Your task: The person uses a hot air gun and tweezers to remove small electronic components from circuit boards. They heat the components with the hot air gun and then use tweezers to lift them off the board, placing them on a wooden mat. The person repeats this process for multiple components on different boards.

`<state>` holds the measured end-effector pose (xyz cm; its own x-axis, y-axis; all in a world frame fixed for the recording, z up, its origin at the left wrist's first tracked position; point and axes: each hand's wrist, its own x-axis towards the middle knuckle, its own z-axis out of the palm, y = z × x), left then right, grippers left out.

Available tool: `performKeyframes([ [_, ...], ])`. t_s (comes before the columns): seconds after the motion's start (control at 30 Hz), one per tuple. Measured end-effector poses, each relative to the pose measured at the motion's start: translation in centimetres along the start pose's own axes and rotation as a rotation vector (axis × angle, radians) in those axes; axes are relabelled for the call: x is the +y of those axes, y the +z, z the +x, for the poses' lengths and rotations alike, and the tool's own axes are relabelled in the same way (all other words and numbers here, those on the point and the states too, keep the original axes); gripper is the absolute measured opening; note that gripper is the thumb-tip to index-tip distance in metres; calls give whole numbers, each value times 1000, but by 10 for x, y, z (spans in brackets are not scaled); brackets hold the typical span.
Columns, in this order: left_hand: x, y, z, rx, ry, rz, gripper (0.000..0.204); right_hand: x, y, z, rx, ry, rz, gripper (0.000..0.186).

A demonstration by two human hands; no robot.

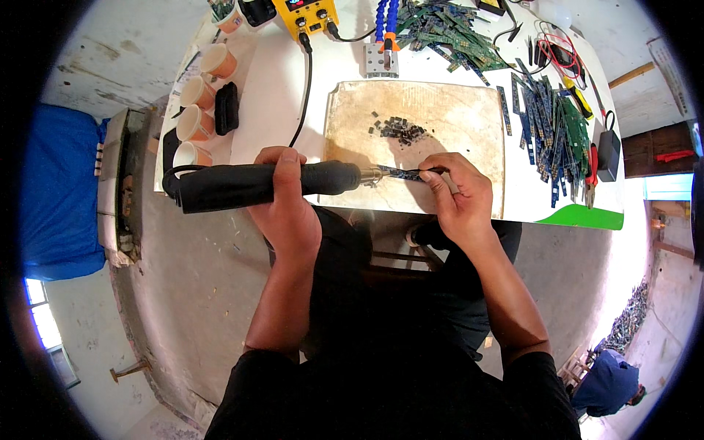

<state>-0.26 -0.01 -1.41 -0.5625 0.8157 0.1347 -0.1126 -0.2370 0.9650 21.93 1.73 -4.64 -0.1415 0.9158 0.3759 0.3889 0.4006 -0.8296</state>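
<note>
My left hand [288,194] is wrapped round the black handle of a hot air gun [242,187], held level over the front of a worn tan board [469,132]. Its metal nozzle [372,174] points right at a narrow strip of circuit board [403,174]. The far end of that strip is in the pinched fingers of my right hand [462,194]. A thin dark piece also shows at those fingertips; whether it is a tool, I cannot tell. Behind the strip, a small heap of black chips [400,130] lies on the tan board.
Piles of circuit board strips lie at the back [447,33] and right [550,132]. A yellow soldering station [306,15], a metal stand [380,62], orange cups [196,123] and red-handled pliers [592,172] surround the board. A black cable [304,95] runs nearby. Another person [605,385] is at lower right.
</note>
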Motion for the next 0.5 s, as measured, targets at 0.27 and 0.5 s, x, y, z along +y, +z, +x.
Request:
performKeyframes([
  [0.27, 1, 2, -1, -29, 25, -30, 10, 0, 0, -1, -17, 5, -6, 8],
  [0.5, -1, 1, 0, -29, 32, -39, 10, 0, -1, 2, -12, -18, -19, 6],
])
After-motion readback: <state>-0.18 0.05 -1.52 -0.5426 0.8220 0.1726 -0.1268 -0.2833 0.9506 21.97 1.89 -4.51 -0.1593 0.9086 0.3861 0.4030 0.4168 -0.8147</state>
